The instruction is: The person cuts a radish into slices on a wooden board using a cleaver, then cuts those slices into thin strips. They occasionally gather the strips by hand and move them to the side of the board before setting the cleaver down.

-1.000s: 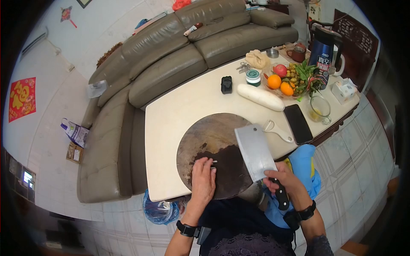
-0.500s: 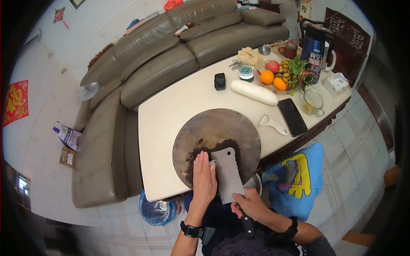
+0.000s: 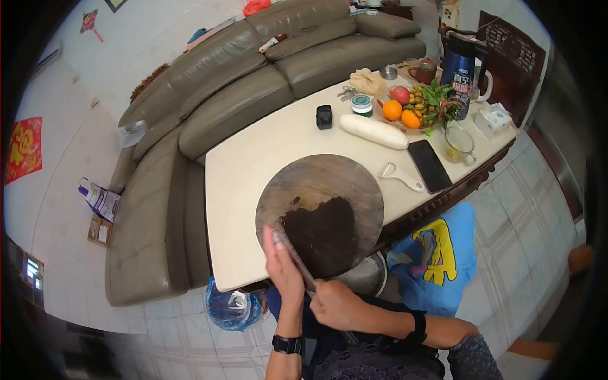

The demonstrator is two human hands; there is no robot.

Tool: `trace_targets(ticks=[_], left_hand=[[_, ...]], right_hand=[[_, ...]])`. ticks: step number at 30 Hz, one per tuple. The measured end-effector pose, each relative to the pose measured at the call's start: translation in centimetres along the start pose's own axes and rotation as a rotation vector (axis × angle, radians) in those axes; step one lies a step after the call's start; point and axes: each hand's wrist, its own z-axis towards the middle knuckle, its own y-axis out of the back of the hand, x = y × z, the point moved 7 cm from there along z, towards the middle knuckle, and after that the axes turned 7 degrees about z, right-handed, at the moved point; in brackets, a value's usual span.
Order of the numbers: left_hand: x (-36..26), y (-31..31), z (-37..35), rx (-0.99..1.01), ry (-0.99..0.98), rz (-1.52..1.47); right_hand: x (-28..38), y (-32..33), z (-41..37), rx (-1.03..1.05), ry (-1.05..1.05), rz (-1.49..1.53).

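Note:
A cleaver (image 3: 296,261) is tilted up over the near left edge of the round wooden chopping board (image 3: 316,174), its blade seen nearly edge-on. My right hand (image 3: 339,307) is wrapped round its handle, most of which my hand and forearm hide. Against the blade's left face lies my left hand (image 3: 284,271), palm inward and fingers stretched out. Whether anything sits between palm and blade is hidden. A large dark wet patch covers the near middle of the board. Beyond the board are a white peeler (image 3: 402,176) and a long white radish (image 3: 373,132).
A phone (image 3: 429,166), a glass cup (image 3: 458,145), oranges (image 3: 392,111) and a blue flask (image 3: 457,73) stand toward the table's right. Below the board is a metal basin (image 3: 370,277), between a blue bag (image 3: 437,259) and a bagged bin (image 3: 231,305). A sofa (image 3: 234,104) lines the far side.
The cleaver has gone from lying flat over the board to tilted up at its near left edge. Both hands have moved left with it, uncovering the dark patch.

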Motion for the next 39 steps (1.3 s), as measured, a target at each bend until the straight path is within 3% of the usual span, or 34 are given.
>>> trace_targets(ticks=[1,3,5,6,7,9,10,11,13,14,15,17,19,20,21,23,28,29,31,32,33,35,36,37,38,39], left_hand=[[-0.4,1.4,-0.5,-0.101,-0.010,0.010],[0.6,3.7,-1.5,-0.317,0.128,-0.368],[3.4,6.1,-2.0,-0.409,0.148,-0.642],[3.6,6.7,-2.3,-0.474,0.250,-0.755],[5.6,7.7,-2.8,-0.478,0.253,-0.747],[8.5,8.0,-3.6,-0.157,0.126,-1.214],[11.2,8.2,-5.2,-0.438,0.461,-1.250],[12.2,8.6,-5.5,-0.444,0.464,-1.244],[14.3,5.5,-7.3,-0.233,0.916,-1.682],[14.6,4.9,-8.6,-0.261,1.026,-1.606],[16.9,4.1,-9.7,-0.157,0.980,-1.608],[15.7,2.1,-11.2,-0.008,1.094,-1.602],[16.7,0.2,-12.7,-0.158,1.310,-1.106],[16.4,-1.2,-13.1,-0.093,1.347,-1.259],[16.1,-2.6,-13.5,-0.027,1.382,-1.411],[17.2,-4.5,-14.7,0.035,1.443,-1.184],[24.4,-9.9,-17.5,0.466,1.448,-1.006],[24.2,-11.4,-17.4,0.480,1.458,-0.990],[25.3,-13.9,-17.7,0.245,1.605,-0.864],[28.1,-15.3,-17.6,0.309,1.492,-0.993],[27.2,-16.1,-17.4,0.336,1.503,-0.973],[25.1,-16.8,-16.4,0.358,1.391,-0.678],[28.4,-16.9,-17.2,0.381,1.400,-0.661],[33.8,-17.3,-18.4,0.456,1.381,-0.828],[36.2,-17.8,-19.0,0.528,1.355,-0.997],[36.0,-18.0,-19.2,0.541,1.369,-0.986]], right_hand=[[0.9,-0.6,-0.3,0.025,0.019,-0.126],[3.4,-1.6,-1.0,0.156,0.061,-0.286],[4.8,-2.5,-1.5,0.196,0.135,-0.253],[5.4,-3.0,-1.9,0.225,0.194,-0.262],[6.0,-3.5,-2.3,0.254,0.251,-0.271],[6.3,-3.7,-3.4,0.273,0.273,-0.293],[6.0,-3.7,-4.0,0.357,0.245,-0.294],[5.4,-3.7,-4.4,0.439,0.216,-0.294],[3.9,-2.2,-5.4,0.531,0.178,-0.255],[3.5,-0.9,-6.0,0.558,0.154,-0.198],[2.7,0.8,-6.5,0.543,0.081,-0.054],[1.5,4.3,-7.4,0.492,-0.054,0.151],[0.9,8.0,-8.1,0.466,-0.267,0.233],[-0.2,9.7,-8.8,0.407,-0.475,0.346],[-1.3,11.4,-9.2,0.308,-0.528,0.430],[-3.3,14.3,-9.5,0.182,-0.450,0.624],[-8.4,18.9,-10.1,-0.171,-0.375,0.917],[-9.1,19.3,-10.0,-0.226,-0.330,0.997],[-9.6,19.8,-9.7,-0.301,-0.279,1.089],[-9.3,19.8,-9.6,-0.308,-0.264,1.126],[-9.0,19.9,-9.5,-0.319,-0.248,1.161],[-9.3,20.2,-9.6,-0.368,-0.253,1.161],[-9.5,20.2,-9.4,-0.341,-0.243,1.160],[-9.6,20.0,-9.3,-0.308,-0.237,1.157],[-9.5,20.1,-9.2,-0.323,-0.238,1.162],[-9.5,20.2,-9.2,-0.341,-0.243,1.168]])
